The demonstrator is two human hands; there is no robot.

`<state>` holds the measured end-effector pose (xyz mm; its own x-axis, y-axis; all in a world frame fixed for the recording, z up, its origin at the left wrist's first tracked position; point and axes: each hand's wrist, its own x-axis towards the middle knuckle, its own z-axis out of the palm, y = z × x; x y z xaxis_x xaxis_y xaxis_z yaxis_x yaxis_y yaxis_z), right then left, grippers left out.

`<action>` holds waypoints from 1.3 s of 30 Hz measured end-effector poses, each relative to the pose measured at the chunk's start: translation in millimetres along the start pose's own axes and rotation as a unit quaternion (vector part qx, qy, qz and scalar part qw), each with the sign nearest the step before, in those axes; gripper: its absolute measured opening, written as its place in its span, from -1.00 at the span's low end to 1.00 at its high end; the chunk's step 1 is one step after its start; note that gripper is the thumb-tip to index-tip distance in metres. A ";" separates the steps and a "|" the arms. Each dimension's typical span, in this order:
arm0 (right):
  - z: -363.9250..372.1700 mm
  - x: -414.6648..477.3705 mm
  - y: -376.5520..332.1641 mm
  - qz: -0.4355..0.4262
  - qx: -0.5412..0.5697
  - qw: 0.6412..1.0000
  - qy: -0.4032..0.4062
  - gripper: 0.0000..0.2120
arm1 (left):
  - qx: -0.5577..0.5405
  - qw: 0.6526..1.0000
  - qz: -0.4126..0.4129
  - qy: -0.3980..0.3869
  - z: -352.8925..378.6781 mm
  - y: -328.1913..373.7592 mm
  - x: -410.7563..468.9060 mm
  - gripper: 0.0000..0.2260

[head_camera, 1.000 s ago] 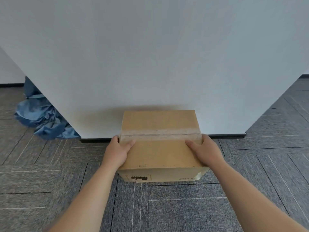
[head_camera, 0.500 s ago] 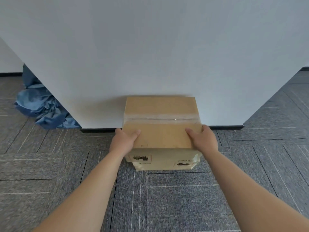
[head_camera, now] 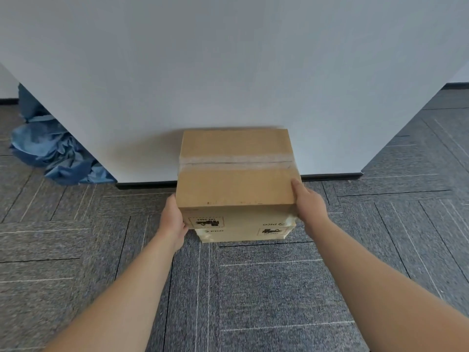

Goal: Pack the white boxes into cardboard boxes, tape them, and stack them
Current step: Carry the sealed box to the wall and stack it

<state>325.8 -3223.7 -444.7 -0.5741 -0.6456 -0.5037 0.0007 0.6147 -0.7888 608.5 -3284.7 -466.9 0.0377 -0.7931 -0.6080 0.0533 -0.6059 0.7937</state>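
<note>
A taped cardboard box [head_camera: 236, 184] sits on top of a second cardboard box [head_camera: 243, 233] on the carpet, right against a white wall. Clear tape runs across the top box's seam. My left hand [head_camera: 172, 219] holds the top box at its lower left front corner, thumb on the printed front face. My right hand [head_camera: 308, 207] holds its right side, thumb lying along the top right edge. The fingers of both hands are hidden behind the box. Only the front face of the lower box shows. No white boxes are in view.
The white wall [head_camera: 228, 72] stands straight ahead with a dark baseboard [head_camera: 330, 176] at its foot. A crumpled blue cloth [head_camera: 50, 153] lies on the floor at the left past the wall's corner. Grey carpet tiles [head_camera: 253, 288] cover the floor around me.
I carried the taped box forward and down onto the lower box by the wall. Both thumbs slid off its top toward the sides.
</note>
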 end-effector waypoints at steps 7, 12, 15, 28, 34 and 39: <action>-6.1 6.1 2.6 0.036 0.089 0.995 0.017 -0.56 | -0.024 0.999 0.023 -0.010 1.9 -12.6 3.2 -0.71; -4.7 16.9 29.3 0.098 0.218 0.971 0.009 -0.36 | -0.051 0.999 -0.004 -0.014 -5.0 -35.6 19.5 -0.66; -0.7 22.5 55.1 0.119 0.230 0.966 -0.013 -0.33 | -0.068 0.997 -0.021 -0.016 1.8 -42.9 24.0 -0.77; 3.3 25.6 57.1 0.151 0.271 0.951 -0.009 -0.81 | -0.085 0.996 -0.014 -0.017 14.2 -44.6 24.0 -0.65; 8.0 24.8 59.6 0.144 0.285 0.948 0.002 -0.79 | -0.084 0.996 -0.006 -0.002 14.6 -48.7 24.3 -0.70; 9.4 26.5 64.0 0.145 0.283 0.948 0.006 -0.79 | -0.079 0.997 -0.007 0.002 10.0 -52.1 28.1 -0.60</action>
<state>318.3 -3205.6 -511.8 -0.4911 -0.4796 -0.7272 0.5980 0.4213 -0.6818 596.8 -3276.0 -525.1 0.0403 -0.7843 -0.6190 0.2103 -0.5990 0.7726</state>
